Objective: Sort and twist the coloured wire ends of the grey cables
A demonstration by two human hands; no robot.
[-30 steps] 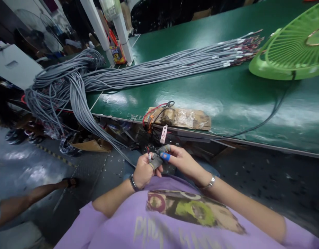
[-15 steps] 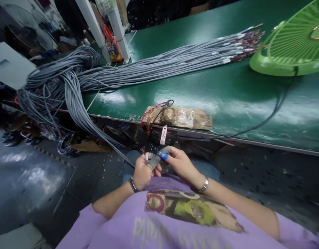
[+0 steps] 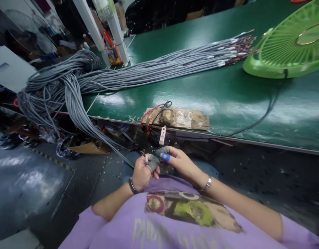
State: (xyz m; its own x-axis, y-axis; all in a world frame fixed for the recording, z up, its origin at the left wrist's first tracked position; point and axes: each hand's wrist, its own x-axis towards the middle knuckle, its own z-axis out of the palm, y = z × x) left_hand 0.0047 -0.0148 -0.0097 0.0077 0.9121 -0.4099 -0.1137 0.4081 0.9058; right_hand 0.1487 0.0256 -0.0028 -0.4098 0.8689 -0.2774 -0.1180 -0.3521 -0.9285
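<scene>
My left hand (image 3: 143, 174) is closed around the end of a grey cable, and the cable's white tip with thin coloured wires (image 3: 145, 158) pokes up beside the thumb. Grey finger covers are on its thumb area. Just to the right, my right hand (image 3: 180, 162) pinches thin wires (image 3: 156, 157) that run between the two hands. A blue wrap and a grey cover are on its fingers. How the wires sit in the fingertips is too small to tell. Both hands are low over my lap, in front of the bench edge.
A long bundle of grey cables (image 3: 149, 71) lies across the green bench (image 3: 201, 91) and hangs off its left side. A wooden block (image 3: 186, 118) with a pink tag (image 3: 162, 136) sits at the edge. A green fan (image 3: 278, 57) stands at right.
The hands have drawn very slightly apart, and a bit more of the wires shows between them. The whole view has shifted a little; the hold appears the same.
</scene>
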